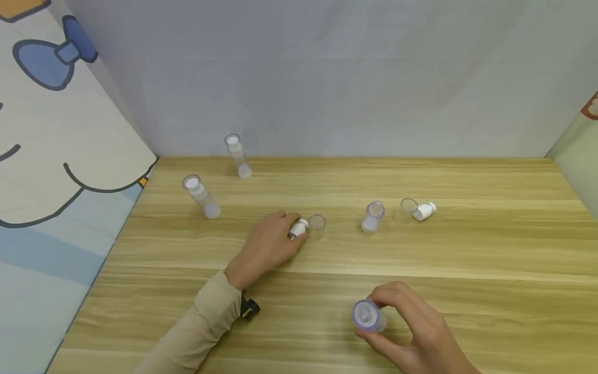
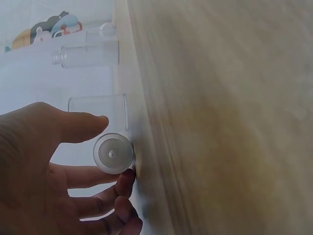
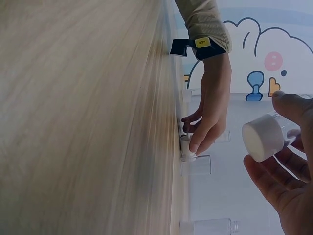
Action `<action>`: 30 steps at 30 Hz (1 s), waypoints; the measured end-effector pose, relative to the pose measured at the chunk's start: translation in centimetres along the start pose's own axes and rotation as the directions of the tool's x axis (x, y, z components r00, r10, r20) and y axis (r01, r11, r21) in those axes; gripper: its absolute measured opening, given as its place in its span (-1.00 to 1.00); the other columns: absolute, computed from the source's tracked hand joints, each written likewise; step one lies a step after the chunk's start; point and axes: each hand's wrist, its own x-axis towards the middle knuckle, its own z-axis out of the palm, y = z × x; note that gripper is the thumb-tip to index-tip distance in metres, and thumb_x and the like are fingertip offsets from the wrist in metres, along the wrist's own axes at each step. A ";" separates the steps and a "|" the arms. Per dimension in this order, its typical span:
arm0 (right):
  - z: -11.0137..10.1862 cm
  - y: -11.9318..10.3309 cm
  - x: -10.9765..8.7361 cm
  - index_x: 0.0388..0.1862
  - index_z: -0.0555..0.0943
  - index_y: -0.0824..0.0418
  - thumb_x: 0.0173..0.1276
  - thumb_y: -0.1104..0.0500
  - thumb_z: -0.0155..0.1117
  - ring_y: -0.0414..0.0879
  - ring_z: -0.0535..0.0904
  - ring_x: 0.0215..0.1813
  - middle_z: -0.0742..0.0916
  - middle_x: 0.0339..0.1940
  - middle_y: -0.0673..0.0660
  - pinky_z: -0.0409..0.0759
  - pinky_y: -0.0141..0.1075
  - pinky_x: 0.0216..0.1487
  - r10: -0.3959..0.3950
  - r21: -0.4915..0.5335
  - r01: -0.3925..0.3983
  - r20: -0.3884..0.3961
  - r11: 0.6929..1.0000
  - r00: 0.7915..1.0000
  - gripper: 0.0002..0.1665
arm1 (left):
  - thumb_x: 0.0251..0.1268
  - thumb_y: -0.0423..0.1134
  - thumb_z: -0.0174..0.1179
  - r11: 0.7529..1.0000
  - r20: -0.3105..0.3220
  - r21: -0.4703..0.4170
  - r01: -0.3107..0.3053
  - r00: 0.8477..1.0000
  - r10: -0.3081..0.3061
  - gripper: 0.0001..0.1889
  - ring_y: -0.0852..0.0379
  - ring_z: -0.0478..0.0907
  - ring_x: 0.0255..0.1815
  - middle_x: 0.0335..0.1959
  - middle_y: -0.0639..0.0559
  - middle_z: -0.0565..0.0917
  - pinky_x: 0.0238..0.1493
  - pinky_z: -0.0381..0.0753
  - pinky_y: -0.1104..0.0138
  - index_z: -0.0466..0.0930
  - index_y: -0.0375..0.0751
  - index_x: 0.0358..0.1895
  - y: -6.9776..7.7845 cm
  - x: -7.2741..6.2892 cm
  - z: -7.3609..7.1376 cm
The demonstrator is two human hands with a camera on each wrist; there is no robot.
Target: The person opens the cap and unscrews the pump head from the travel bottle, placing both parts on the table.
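Note:
My left hand (image 1: 266,244) bends its fingers and thumb around a small white pump head (image 1: 299,228) lying on the table. In the left wrist view the round end of the pump head (image 2: 112,153) sits between thumb and fingers. Right beside it stands a clear cap (image 1: 317,223). Nearer the front, my right hand (image 1: 416,327) holds a clear bottle (image 1: 366,316) off the table, its open neck towards the head camera. The right wrist view shows the bottle's white base (image 3: 261,138) between thumb and fingers.
Two bottles fitted with white pumps and clear caps, one nearer (image 1: 201,196) and one farther (image 1: 238,156), stand at the left. Right of centre are an uncapped bottle (image 1: 372,217), a clear cap (image 1: 408,206) and a lying white pump head (image 1: 424,211). Behind is a pale backdrop (image 1: 345,78).

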 end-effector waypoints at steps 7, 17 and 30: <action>0.0 0.1 0.1 -0.14 0.62 0.41 0.47 0.02 0.40 -0.24 0.60 -0.09 0.69 -0.21 0.07 0.60 -0.56 0.07 -0.017 0.000 0.017 -0.009 1.000 1.000 -0.58 | 0.48 0.12 0.22 1.000 -0.008 -0.009 -0.005 1.000 0.005 -0.48 0.07 0.55 -0.28 -0.09 -0.08 0.72 -0.38 0.48 0.30 0.63 -0.15 0.29 -0.2 -0.1 -0.2; 0.0 0.1 -0.1 -0.14 0.63 0.40 0.47 0.00 0.40 -0.25 0.59 -0.09 0.69 -0.22 0.06 0.60 -0.55 0.05 -0.007 -0.013 0.007 -0.011 1.000 1.000 -0.58 | 0.52 0.14 0.19 0.999 -0.061 -0.031 0.027 0.998 -0.029 -0.47 -0.04 0.66 -0.13 -0.08 -0.11 0.72 -0.10 0.70 0.04 0.63 -0.18 0.30 -0.7 -0.4 -0.6; 0.0 0.2 -0.4 -0.14 0.63 0.41 0.47 0.01 0.41 -0.25 0.59 -0.09 0.69 -0.21 0.07 0.60 -0.56 0.05 -0.006 -0.019 0.006 -0.017 1.000 1.000 -0.57 | 0.47 -0.05 0.30 0.998 -0.254 -0.060 0.037 0.966 -0.051 -0.61 -0.11 0.67 -0.02 0.00 -0.10 0.72 -0.05 0.72 0.05 0.66 -0.17 0.21 -1.5 -2.5 -2.2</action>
